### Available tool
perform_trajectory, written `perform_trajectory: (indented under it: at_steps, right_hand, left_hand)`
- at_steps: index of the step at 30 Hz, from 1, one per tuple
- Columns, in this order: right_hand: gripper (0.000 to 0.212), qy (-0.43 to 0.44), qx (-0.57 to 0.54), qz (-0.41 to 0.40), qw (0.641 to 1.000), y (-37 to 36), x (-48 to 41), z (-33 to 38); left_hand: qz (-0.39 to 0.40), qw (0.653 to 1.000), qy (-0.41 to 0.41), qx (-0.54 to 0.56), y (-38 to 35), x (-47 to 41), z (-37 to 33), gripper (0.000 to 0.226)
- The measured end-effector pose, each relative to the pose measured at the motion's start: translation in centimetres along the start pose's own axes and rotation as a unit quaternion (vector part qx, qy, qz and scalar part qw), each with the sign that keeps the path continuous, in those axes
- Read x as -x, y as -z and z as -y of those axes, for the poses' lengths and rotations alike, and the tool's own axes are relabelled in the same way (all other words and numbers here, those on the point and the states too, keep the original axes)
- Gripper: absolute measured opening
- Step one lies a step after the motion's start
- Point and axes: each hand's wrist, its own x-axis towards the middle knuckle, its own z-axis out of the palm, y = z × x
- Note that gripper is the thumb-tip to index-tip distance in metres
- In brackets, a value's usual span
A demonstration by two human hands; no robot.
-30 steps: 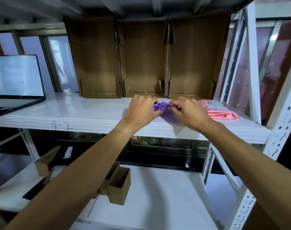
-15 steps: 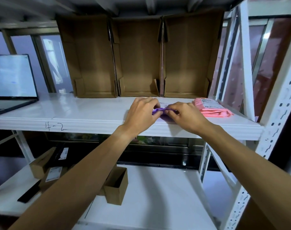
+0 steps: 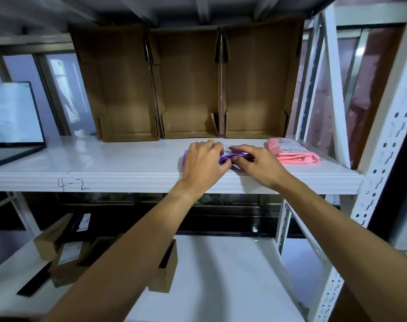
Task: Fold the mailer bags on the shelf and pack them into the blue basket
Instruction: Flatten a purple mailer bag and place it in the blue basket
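Observation:
A purple mailer bag (image 3: 230, 156) lies partly folded on the white shelf (image 3: 104, 163), right of its middle. My left hand (image 3: 203, 162) covers its left part, with the fingers curled over a fold. My right hand (image 3: 256, 162) pinches the bag's upper fold from the right. Most of the bag is hidden under the two hands. A folded pink mailer bag (image 3: 290, 153) with a white label lies to the right, apart from my hands. No blue basket is in view.
Three open cardboard boxes (image 3: 188, 89) stand on end at the back of the shelf. A laptop (image 3: 11, 122) sits at the left end. A white upright post (image 3: 383, 145) bounds the right side. Small cardboard boxes (image 3: 165, 268) lie on the lower shelf.
Both hands have pressed the purple bag lower and flatter on the shelf. The raised purple fold seen a second ago now lies nearly level between my fingers.

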Motion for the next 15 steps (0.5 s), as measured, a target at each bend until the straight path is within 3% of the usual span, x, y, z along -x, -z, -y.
perform_trajectory:
  at_steps: [8,15]
  right_hand:
    - [0.022,-0.057,-0.102,-0.013,0.993,0.5,-0.2,-0.1]
    - [0.019,-0.100,-0.167,-0.022,0.981,0.7,-0.4,0.0]
  left_hand:
    - [-0.023,0.993,0.078,0.086,-0.8,1.2,0.3,0.013]
    - [-0.033,0.992,0.075,0.092,-1.0,1.1,0.2,0.014]
